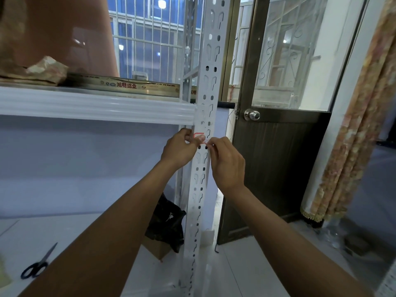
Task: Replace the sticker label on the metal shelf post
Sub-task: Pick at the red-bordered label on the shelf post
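A white perforated metal shelf post [206, 86] runs up the middle of the head view. A small white sticker label with a red border [197, 135] sits on the post just under the shelf beam. My left hand [182, 147] grips the post's left edge, its thumb pressed on the label. My right hand [227, 161] is at the post's right side, fingertips pinched at the label's lower right corner. Most of the label is hidden under my thumb.
A white shelf beam [96, 106] joins the post at left, with a brown paper bag [46, 70] on top. Blue-handled scissors [37, 264] lie on the lower shelf. A black bag [167, 221] sits behind the post. A dark door with knob [252, 115] stands right.
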